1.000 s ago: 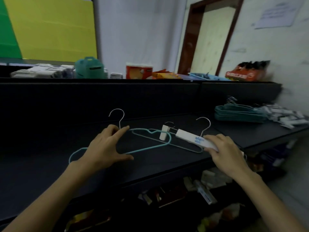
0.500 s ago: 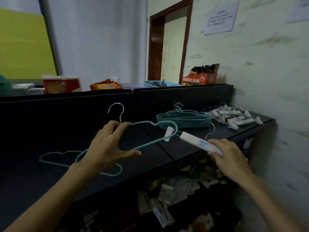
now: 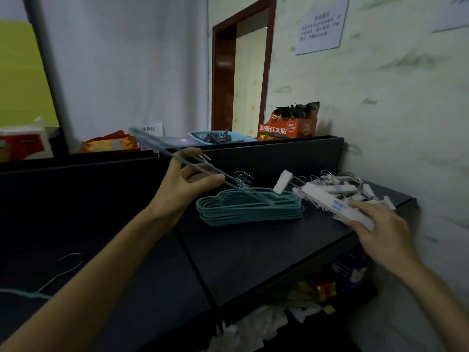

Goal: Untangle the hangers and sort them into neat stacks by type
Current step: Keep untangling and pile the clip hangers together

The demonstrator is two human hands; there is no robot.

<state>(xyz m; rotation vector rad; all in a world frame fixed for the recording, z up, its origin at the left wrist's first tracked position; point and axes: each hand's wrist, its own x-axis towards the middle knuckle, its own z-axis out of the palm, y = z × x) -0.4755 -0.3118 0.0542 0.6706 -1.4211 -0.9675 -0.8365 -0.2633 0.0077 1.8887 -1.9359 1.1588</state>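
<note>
**Two hangers carried to their stacks**

The left hand (image 3: 184,185) pinches a thin teal wire hanger (image 3: 162,149), tilted above the neat pile of teal wire hangers (image 3: 250,208) on the dark tabletop (image 3: 253,250). The right hand (image 3: 380,231) curls around a white plastic clip hanger (image 3: 330,203) beside the heap of white clip hangers (image 3: 340,188). This looks like the sorting step; next, each wants laying flat, hooks aligned. One loose teal hanger (image 3: 50,278) waits far left.

My single head-worn camera looked forward and down, close over a dark counter (image 3: 253,250), angled right toward the wall (image 3: 393,110); no second view existed.
</note>
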